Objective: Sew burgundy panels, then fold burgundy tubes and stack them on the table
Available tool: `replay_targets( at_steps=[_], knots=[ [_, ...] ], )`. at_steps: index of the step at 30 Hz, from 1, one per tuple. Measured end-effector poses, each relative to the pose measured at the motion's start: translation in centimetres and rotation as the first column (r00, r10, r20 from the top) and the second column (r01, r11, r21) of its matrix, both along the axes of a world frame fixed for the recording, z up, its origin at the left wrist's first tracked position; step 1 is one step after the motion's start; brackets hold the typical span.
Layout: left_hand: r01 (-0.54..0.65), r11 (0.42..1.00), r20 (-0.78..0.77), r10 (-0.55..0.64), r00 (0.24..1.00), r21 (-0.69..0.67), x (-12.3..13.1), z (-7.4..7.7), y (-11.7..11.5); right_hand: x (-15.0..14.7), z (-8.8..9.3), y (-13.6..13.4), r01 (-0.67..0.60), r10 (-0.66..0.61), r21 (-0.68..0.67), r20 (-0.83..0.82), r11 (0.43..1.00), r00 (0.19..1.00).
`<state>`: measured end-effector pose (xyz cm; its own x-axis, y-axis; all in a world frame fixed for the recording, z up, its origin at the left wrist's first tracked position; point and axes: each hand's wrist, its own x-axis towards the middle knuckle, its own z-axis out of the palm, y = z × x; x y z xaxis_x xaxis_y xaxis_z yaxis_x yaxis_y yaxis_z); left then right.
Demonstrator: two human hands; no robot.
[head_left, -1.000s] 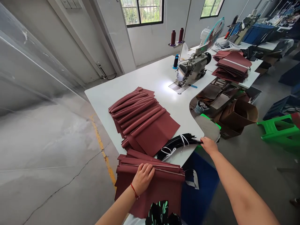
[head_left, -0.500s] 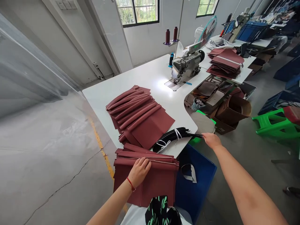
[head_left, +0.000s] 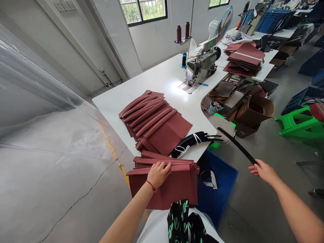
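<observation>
1. The left hand (head_left: 158, 174) and the right hand (head_left: 264, 171) are both bare.
2. The left forearm (head_left: 124, 219) and the right forearm (head_left: 296, 216) are also bare as far as the frame shows them.
3. A thin red cord bracelet (head_left: 151, 186) circles the left wrist.
4. A plain white top (head_left: 154, 229) covers the torso, showing only at the bottom edge of the view.
5. A black fabric panel with a green leaf print (head_left: 177, 222) lies down the front of the white top; whether it is a scarf, apron or other garment cannot be told.
</observation>
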<state>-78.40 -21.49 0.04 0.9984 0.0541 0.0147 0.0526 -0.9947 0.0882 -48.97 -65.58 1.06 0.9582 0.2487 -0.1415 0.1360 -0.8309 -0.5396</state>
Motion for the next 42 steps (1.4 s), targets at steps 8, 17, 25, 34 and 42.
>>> replay_targets(
  at_steps=[8,17,25,34,42],
  knots=[
    [-0.01,0.99,0.02,0.013,1.0,-0.14,0.1,1.0,-0.2,-12.5,-0.6,7.1,0.135,0.153,0.66,-0.359,0.739,0.921],
    [0.042,0.931,0.084,-0.012,0.996,-0.363,-0.3,5.5,0.7,-14.3,3.7,10.6,0.029,0.28,0.709,-0.315,0.704,0.907],
    [0.023,0.79,0.124,0.067,0.99,-0.612,-3.3,7.6,2.0,-17.1,3.7,7.9,-0.369,0.429,0.334,-0.124,0.867,0.895],
    [0.02,0.819,0.097,0.044,0.994,-0.574,-4.6,8.7,1.3,-17.5,3.8,8.6,-0.459,0.483,0.202,-0.094,0.865,0.87],
    [0.006,0.98,-0.209,-0.049,0.977,-0.201,-5.2,12.3,-1.4,-14.9,6.1,6.7,-0.732,0.772,-0.26,0.319,0.629,0.55]
  ],
)
